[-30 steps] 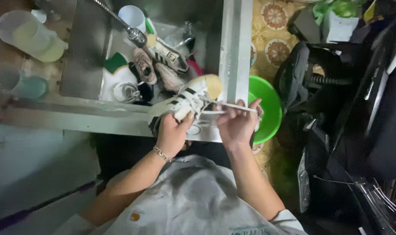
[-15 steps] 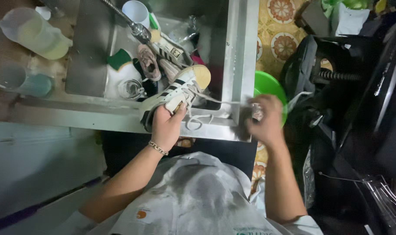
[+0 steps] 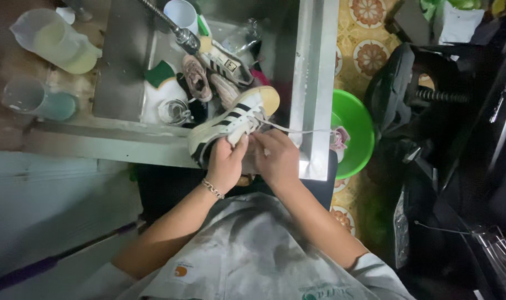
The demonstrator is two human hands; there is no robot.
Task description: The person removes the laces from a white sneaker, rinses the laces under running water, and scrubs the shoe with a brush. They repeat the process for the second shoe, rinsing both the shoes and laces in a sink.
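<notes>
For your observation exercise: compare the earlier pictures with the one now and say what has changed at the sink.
The right hand, out by the green basin half a second ago, has come back to the white sneaker and grips its lace, which now trails to the basin. The left hand still holds the sneaker over the sink; the other shoes lie unchanged.

White sneaker (image 3: 233, 123) with black stripes, green basin (image 3: 356, 133), yellow floral-patterned floor tiles (image 3: 369, 33)
</notes>
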